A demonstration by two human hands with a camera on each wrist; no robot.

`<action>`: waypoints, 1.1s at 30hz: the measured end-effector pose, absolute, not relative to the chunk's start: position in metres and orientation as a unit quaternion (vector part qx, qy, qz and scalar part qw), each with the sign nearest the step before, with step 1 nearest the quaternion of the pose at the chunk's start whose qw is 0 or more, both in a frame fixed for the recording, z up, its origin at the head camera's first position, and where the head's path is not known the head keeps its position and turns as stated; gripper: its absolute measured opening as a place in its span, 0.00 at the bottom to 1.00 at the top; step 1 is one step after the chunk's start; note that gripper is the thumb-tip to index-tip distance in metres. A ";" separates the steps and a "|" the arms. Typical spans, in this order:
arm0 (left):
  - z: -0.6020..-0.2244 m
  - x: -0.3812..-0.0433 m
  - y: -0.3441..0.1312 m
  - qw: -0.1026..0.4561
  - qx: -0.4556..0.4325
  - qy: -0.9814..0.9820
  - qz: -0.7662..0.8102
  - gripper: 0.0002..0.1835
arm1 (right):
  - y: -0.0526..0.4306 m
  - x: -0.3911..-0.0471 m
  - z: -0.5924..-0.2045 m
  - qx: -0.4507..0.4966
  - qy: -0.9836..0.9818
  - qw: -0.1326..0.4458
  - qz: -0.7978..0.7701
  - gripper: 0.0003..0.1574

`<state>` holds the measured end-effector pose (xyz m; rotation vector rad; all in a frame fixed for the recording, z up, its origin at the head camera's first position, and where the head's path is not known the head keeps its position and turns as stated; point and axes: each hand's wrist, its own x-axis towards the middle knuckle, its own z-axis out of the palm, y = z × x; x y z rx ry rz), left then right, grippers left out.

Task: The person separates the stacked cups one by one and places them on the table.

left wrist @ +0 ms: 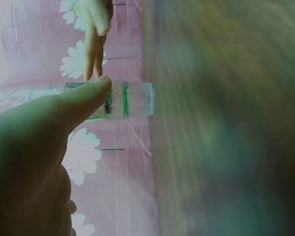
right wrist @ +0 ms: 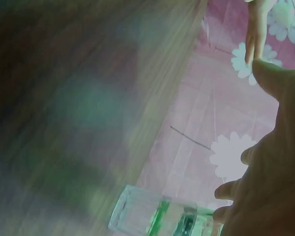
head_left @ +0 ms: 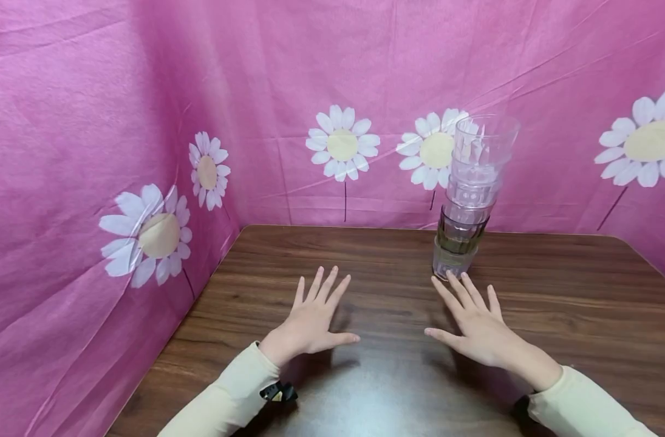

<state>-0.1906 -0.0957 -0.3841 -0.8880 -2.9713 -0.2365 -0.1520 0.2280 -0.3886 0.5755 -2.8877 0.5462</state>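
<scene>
Palm down over the table, my left hand [head_left: 310,321] has its fingers spread and straight and holds nothing. My right hand [head_left: 482,331] is spread the same way, also with nothing in it. Just beyond the right fingertips stands a tall stack of nested glasses [head_left: 463,200], upright with a slight lean to the right. Most of the glasses are clear; one low in the stack is a dark smoky green [head_left: 462,233]. In the left wrist view the left thumb overlaps part of the stack [left wrist: 137,98]. The stack's lower end [right wrist: 137,209] shows in the right wrist view.
The brown wood-grain table [head_left: 387,255] reaches back to a pink cloth [head_left: 277,91] printed with white daisies, which hangs behind it and along the left side. A small black device [head_left: 279,391] is strapped at the left wrist.
</scene>
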 end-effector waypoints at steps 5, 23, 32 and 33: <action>-0.370 -0.195 -0.100 0.018 -0.286 -0.950 -0.124 0.59 | 0.240 -0.156 -0.386 0.173 -0.964 0.068 0.192 0.61; -0.306 -0.243 -0.083 0.104 -0.301 -0.904 -0.286 0.59 | 0.288 -0.206 -0.387 0.108 -0.959 0.042 0.259 0.69; -0.293 -0.270 -0.054 0.171 -0.305 -0.820 -0.454 0.54 | 0.300 -0.232 -0.400 0.084 -0.924 0.034 0.371 0.74; -0.292 -0.273 -0.050 0.175 -0.307 -0.807 -0.472 0.54 | 0.300 -0.235 -0.401 0.076 -0.919 0.029 0.385 0.74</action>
